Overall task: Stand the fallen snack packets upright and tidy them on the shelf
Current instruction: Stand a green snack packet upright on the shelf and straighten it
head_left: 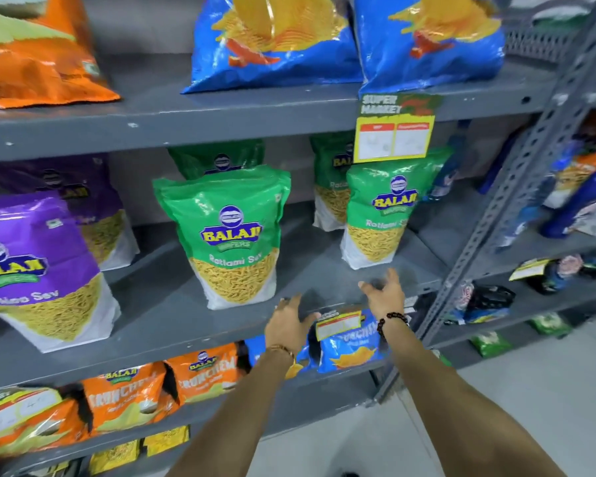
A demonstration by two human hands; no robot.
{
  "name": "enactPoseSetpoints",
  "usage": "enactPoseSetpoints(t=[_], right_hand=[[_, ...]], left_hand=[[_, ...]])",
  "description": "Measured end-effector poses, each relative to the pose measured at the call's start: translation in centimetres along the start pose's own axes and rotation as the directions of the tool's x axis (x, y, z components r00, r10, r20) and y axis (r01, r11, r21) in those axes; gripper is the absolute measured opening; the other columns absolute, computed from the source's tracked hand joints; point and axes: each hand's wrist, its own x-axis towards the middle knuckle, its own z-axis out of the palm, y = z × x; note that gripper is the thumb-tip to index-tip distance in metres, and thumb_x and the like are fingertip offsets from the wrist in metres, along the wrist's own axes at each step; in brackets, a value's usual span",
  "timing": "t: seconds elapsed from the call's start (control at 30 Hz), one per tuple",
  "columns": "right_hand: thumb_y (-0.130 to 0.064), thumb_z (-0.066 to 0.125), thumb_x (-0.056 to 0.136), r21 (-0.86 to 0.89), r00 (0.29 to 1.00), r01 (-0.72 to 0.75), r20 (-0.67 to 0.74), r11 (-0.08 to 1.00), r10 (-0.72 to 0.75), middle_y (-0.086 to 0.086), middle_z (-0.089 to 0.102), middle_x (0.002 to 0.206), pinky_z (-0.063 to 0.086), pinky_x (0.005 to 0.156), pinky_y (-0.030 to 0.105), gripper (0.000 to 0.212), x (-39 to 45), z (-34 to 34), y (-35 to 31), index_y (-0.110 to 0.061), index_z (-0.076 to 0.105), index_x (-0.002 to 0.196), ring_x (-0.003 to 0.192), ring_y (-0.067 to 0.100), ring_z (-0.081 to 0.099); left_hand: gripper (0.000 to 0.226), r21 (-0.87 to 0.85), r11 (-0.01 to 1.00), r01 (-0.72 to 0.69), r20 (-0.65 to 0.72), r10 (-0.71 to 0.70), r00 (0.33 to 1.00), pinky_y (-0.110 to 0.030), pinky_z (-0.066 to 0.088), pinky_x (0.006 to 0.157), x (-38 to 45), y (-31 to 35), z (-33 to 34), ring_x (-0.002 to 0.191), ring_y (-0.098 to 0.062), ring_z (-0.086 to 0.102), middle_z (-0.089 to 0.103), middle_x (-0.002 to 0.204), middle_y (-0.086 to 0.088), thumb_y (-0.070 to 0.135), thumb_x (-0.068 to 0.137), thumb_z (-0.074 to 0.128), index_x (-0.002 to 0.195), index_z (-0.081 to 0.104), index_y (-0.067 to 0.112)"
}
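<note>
A grey metal shelving unit fills the view, its boards stocked with snack packets. On the middle shelf everything visible stands upright: a purple sev packet at the left, a green Ratlami sev packet in the centre and a second green packet to the right, each with another of its kind behind it. Blue chip bags and an orange bag stand on the board above.

Judging by that, the middle row looks finished. What remains seems to be lower down: orange Crunchem packets lean against one another unevenly, and a blue Crunchem packet sits crumpled behind a price tag, though blur makes its exact posture hard to read.

Both arms reach towards the front edge of the middle shelf, over that blue packet. The left hand is empty, fingers loosely spread, just beside the tag. The right hand, beaded bracelet at the wrist, is likewise spread and holds nothing, hovering above the bare shelf board.
</note>
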Motion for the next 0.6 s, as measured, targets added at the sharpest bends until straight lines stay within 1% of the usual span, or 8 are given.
enactPoseSetpoints(t=[0.03,0.1,0.17,0.3,0.4,0.43,0.5,0.6], right_hand=[[-0.012,0.067,0.082,-0.008,1.0,-0.007,0.002,1.0,0.007,0.021,0.05,0.135,0.041,0.099,0.045,0.076,1.3,-0.9,0.2,-0.003,0.024,0.143,0.125,0.037,0.047],[-0.013,0.067,0.082,-0.02,0.999,-0.019,0.042,1.0,0.02,0.018,0.038,0.147,0.037,0.107,0.05,0.083,4.1,-2.4,0.2,-0.006,0.015,0.147,0.133,0.036,0.039],[-0.012,0.068,0.081,-0.017,0.994,-0.013,0.112,1.0,0.015,0.014,0.027,0.154,0.032,0.111,0.049,0.088,6.9,-3.7,0.0,-0.011,0.01,0.149,0.139,0.032,0.031],[-0.004,0.069,0.079,-0.016,0.955,0.021,0.296,1.0,-0.015,0.012,0.02,0.156,0.027,0.113,0.047,0.094,11.7,-5.3,-0.5,-0.014,0.008,0.149,0.142,0.029,0.025],[-0.003,0.072,0.076,-0.056,0.921,0.026,0.391,0.998,-0.002,0.009,0.016,0.158,0.024,0.115,0.047,0.099,14.0,-5.8,-0.8,-0.014,0.007,0.149,0.143,0.026,0.023],[-0.003,0.072,0.075,-0.066,0.908,0.023,0.419,0.998,0.007,0.007,0.018,0.157,0.024,0.115,0.046,0.099,14.6,-5.9,-0.8,-0.014,0.008,0.149,0.143,0.026,0.024],[-0.001,0.073,0.073,-0.077,0.877,0.037,0.481,0.996,0.005,0.006,0.032,0.152,0.028,0.113,0.044,0.092,15.5,-5.9,-0.8,-0.014,0.019,0.147,0.139,0.026,0.031],[0.004,0.073,0.07,-0.087,0.856,0.073,0.516,0.994,-0.018,0.005,0.053,0.13,0.039,0.103,0.038,0.075,16.2,-5.6,-0.7,-0.011,0.038,0.135,0.126,0.025,0.046]], left_hand=[[0.065,0.016,1.0,-0.01,0.021,0.01,1.0,-0.041,0.041,0.104,0.9,1.0,0.6,0.136,-0.03,0.038,0.04,0.149,-0.014,0.044,0.088,0.055,0.144,0.034,0.017],[0.068,0.012,1.0,-0.018,0.035,0.018,0.999,-0.042,0.037,0.108,2.9,2.8,1.9,0.139,-0.03,0.034,0.037,0.151,-0.015,0.044,0.088,0.057,0.145,0.032,0.015],[0.071,-0.019,1.0,0.003,0.029,-0.002,1.0,-0.042,0.036,0.109,4.9,4.8,3.0,0.137,-0.031,0.035,0.039,0.15,-0.015,0.044,0.086,0.059,0.145,0.031,0.014],[0.08,-0.131,0.987,0.096,0.001,-0.097,0.995,-0.042,0.035,0.11,8.6,8.0,4.2,0.137,-0.032,0.037,0.039,0.15,-0.015,0.042,0.082,0.065,0.146,0.027,0.012],[0.086,-0.199,0.97,0.142,-0.023,-0.149,0.989,-0.041,0.033,0.113,10.4,9.3,4.5,0.138,-0.03,0.035,0.037,0.151,-0.014,0.038,0.079,0.07,0.147,0.025,0.013],[0.087,-0.213,0.964,0.157,-0.018,-0.165,0.986,-0.042,0.033,0.113,10.7,9.5,4.6,0.139,-0.03,0.034,0.036,0.152,-0.013,0.037,0.078,0.072,0.147,0.024,0.013],[0.089,-0.23,0.955,0.186,-0.012,-0.194,0.981,-0.044,0.034,0.113,11.2,10.0,4.6,0.138,-0.032,0.036,0.037,0.151,-0.014,0.035,0.076,0.074,0.147,0.025,0.012],[0.082,-0.216,0.962,0.166,-0.017,-0.174,0.985,-0.047,0.033,0.112,11.4,10.4,4.8,0.132,-0.032,0.044,0.047,0.143,-0.015,0.031,0.075,0.076,0.142,0.036,0.009]])
